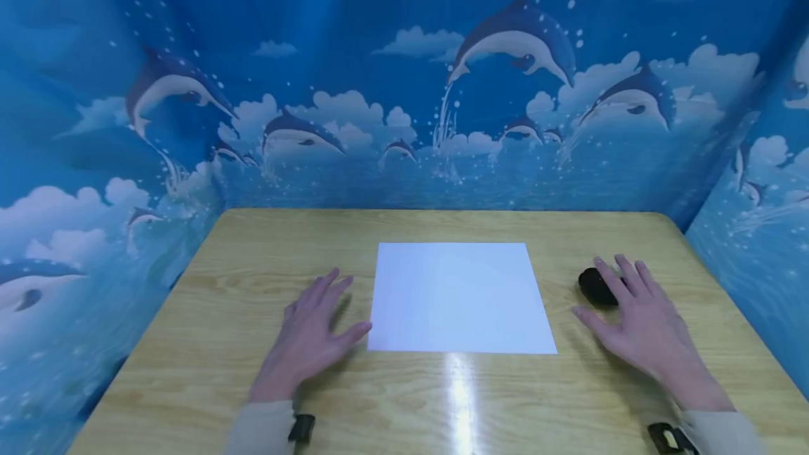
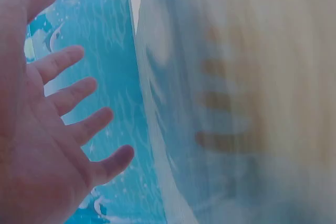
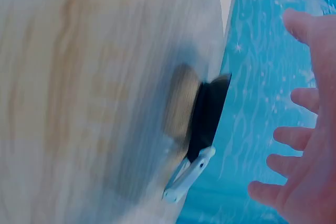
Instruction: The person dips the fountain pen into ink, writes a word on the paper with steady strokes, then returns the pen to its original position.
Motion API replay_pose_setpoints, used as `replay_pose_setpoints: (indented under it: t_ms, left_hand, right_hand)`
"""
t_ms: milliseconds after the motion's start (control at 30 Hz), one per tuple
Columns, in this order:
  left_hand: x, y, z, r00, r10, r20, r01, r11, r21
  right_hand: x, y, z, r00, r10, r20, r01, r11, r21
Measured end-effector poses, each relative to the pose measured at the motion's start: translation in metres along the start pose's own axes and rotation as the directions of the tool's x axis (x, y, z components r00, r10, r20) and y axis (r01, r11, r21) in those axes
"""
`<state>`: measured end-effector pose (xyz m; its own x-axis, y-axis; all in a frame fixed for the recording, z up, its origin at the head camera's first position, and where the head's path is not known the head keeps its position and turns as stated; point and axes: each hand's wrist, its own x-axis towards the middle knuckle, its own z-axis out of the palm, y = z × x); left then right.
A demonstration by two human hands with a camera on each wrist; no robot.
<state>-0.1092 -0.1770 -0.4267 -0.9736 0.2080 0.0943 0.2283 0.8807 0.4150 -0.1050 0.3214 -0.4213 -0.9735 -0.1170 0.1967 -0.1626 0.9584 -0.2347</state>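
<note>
A blank white sheet of paper [image 1: 458, 300] lies flat on the wooden table, between the two hands. My left hand [image 1: 311, 339] is just left of the sheet, fingers spread and the thumb tip close to its left edge. In the left wrist view that hand [image 2: 58, 140] holds nothing. Over on the right, my right hand [image 1: 651, 332] hovers with spread fingers by a small black object [image 1: 595, 286], partly hidden behind the fingers. The right wrist view shows this object [image 3: 208, 114] apart from the hand [image 3: 315, 166], with a pale, narrow part at one end; its kind is unclear.
The light wooden table [image 1: 284, 244] has rounded far corners. A blue curtain [image 1: 354, 174] printed with dolphins and clouds hangs behind it and along both sides. Light glares off the tabletop below the sheet.
</note>
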Motion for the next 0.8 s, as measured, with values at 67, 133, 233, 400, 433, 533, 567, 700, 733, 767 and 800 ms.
replay_pose_setpoints:
  t_ms: [67, 133, 233, 400, 433, 533, 567, 700, 733, 767, 800]
  left_hand:
    - [0.004, 0.004, 0.002, 1.000, 0.001, 0.018, -0.001, 1.000, -0.010]
    - [0.009, 0.007, 0.004, 0.999, 0.003, 0.044, -0.003, 1.000, -0.009]
    - [0.015, 0.010, 0.007, 0.995, 0.005, 0.098, -0.004, 1.000, -0.015]
    - [0.022, 0.016, 0.009, 0.982, 0.010, 0.189, -0.004, 0.999, -0.032]
    - [0.023, 0.017, 0.009, 0.980, 0.013, 0.201, -0.006, 0.999, -0.034]
    - [0.026, 0.019, 0.011, 0.973, 0.016, 0.231, -0.009, 0.999, -0.032]
    - [0.027, 0.020, 0.012, 0.972, 0.016, 0.236, -0.010, 1.000, -0.028]
    - [0.030, 0.022, 0.014, 0.966, 0.006, 0.260, -0.005, 1.000, -0.004]
    - [0.031, 0.022, 0.015, 0.964, 0.003, 0.264, -0.004, 1.000, 0.003]
    - [0.032, 0.023, 0.015, 0.962, -0.001, 0.272, 0.000, 1.000, 0.006]
    - [0.032, 0.023, 0.015, 0.960, -0.006, 0.280, 0.003, 1.000, 0.012]
  right_hand:
    - [-0.002, 0.009, -0.002, 1.000, 0.020, -0.012, -0.020, 1.000, 0.014]
    - [-0.004, 0.017, -0.002, 0.998, 0.057, -0.016, -0.056, 0.998, 0.028]
    - [-0.007, 0.030, -0.003, 0.992, 0.121, 0.023, -0.122, 0.991, 0.050]
    - [-0.011, 0.048, -0.006, 0.978, 0.187, 0.089, -0.192, 0.980, 0.053]
    - [-0.012, 0.051, -0.007, 0.977, 0.192, 0.097, -0.198, 0.979, 0.057]
    - [-0.012, 0.057, -0.009, 0.975, 0.197, 0.099, -0.204, 0.977, 0.064]
    - [-0.012, 0.059, -0.010, 0.976, 0.195, 0.098, -0.202, 0.977, 0.069]
    - [-0.012, 0.066, -0.010, 0.983, 0.170, 0.072, -0.176, 0.980, 0.090]
    - [-0.012, 0.067, -0.010, 0.984, 0.166, 0.069, -0.172, 0.980, 0.095]
    - [-0.012, 0.068, -0.010, 0.984, 0.165, 0.073, -0.172, 0.980, 0.099]
    - [-0.012, 0.069, -0.009, 0.984, 0.165, 0.073, -0.172, 0.980, 0.098]
